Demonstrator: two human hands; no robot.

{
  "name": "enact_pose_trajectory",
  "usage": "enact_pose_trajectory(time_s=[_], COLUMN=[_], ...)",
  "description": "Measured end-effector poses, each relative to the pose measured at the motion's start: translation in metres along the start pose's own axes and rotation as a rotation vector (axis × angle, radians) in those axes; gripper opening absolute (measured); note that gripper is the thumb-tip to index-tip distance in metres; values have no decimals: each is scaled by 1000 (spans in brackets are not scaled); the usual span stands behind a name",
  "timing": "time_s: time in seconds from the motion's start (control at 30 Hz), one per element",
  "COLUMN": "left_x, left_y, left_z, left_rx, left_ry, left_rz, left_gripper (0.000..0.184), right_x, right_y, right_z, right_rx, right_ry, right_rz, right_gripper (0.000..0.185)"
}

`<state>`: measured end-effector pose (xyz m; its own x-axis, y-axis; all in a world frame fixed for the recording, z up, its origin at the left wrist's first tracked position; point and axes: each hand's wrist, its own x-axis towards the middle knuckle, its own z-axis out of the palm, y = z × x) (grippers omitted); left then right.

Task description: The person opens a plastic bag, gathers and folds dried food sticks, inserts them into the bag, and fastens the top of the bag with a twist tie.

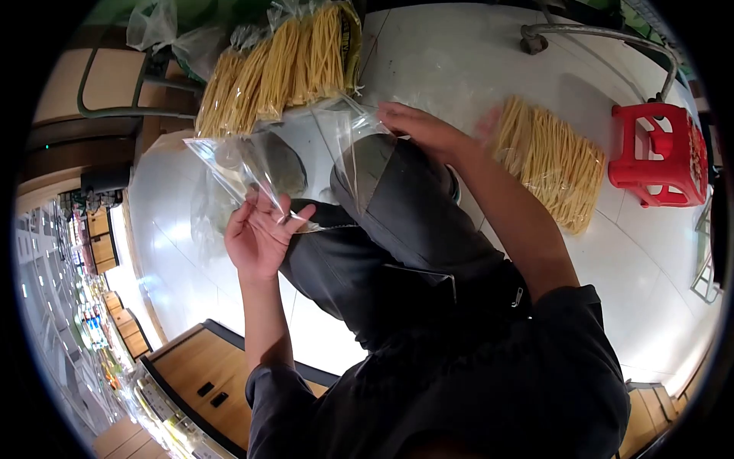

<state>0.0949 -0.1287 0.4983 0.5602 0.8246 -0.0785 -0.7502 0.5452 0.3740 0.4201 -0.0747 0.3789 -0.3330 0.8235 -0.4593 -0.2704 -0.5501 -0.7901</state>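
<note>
A clear plastic bag [287, 161] stretches between my two hands, above my knees. My left hand [264, 229] has its fingers curled at the bag's lower left edge, palm turned up. On the other side, my right hand [420, 128] pinches the bag's upper right edge; its fingertips are partly hidden. Just beyond the bag lie several clear packs of long yellow dried sticks [294, 65], side by side. More of these yellow sticks, in a clear-wrapped bundle [550, 164], rest on the floor to the right of my right forearm.
A red plastic stool [659, 157] stands at the far right. A metal frame with a caster [534, 40] is at the top right. Crumpled clear plastic [210, 218] lies on the tiled floor at left, near wooden cabinets [202, 379] and shelves.
</note>
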Motion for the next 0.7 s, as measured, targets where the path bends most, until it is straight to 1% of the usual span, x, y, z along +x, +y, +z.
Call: enact_pose_trajectory(time_s=[0.07,0.1,0.13,0.17,0.2,0.23,0.27,0.3,0.33,0.37,0.4,0.47,0.53,0.57,0.6,0.63,0.67,0.7], left_x=[-4,-6,-9,-11,-12,-11,-15,-22,-26,-23,-17,-10,-18,-18,-19,-22,-24,-27], left_y=[-4,-8,-14,-21,-28,-38,-43,-48,-55,-68,-70,-85,-98,-103,-106,-109,-112,-116], left_z=[-5,-6,-8,-9,-8,-5,-9,-15,-19,-2,1,16,23,22,20,19,18,20], left_rx=[-7,-33,-37,32,102,174,169,442,713,912,1243,1560,1710,1668,1664,1691,1718,1667], left_ry=[8,36,37,97,158,119,120,54,-14,55,-76,-149,-63,-133,-133,-164,-197,-170], left_rz=[-60,-63,-58,-41,-25,-53,-51,-92,-133,-177,-211,-246,-406,-318,-321,-378,-435,-493], left_gripper=[40,38,38,34,31,28,28,27,26,28,29,28,29,32,32,32,33,33], right_x=[3,5,7,8,8,4,-1,-7,-16,-25,-35,-51,-62,-70,-79,-89,-95,-102], right_y=[1,3,5,6,7,6,5,3,-2,-6,-9,-13,-6,-5,-5,-6,-4,-1], right_z=[-2,-3,-3,-5,-7,-7,-7,-9,-12,-15,-18,-30,-49,-55,-59,-64,-69,-73], right_rx=[43,40,-35,-109,-112,-10,92,90,174,257,254,284,257,273,289,279,278,328], right_ry=[-73,-76,-63,-51,-53,-42,-30,-29,47,124,128,188,186,205,224,263,266,272], right_rz=[-53,-47,-110,-175,-173,-229,-283,-277,-265,-250,-241,-256,-262,-286,-312,-266,-265,-267], right_gripper=[78,78,72,66,66,57,48,48,41,34,34,31,33,32,32,31,31,33])
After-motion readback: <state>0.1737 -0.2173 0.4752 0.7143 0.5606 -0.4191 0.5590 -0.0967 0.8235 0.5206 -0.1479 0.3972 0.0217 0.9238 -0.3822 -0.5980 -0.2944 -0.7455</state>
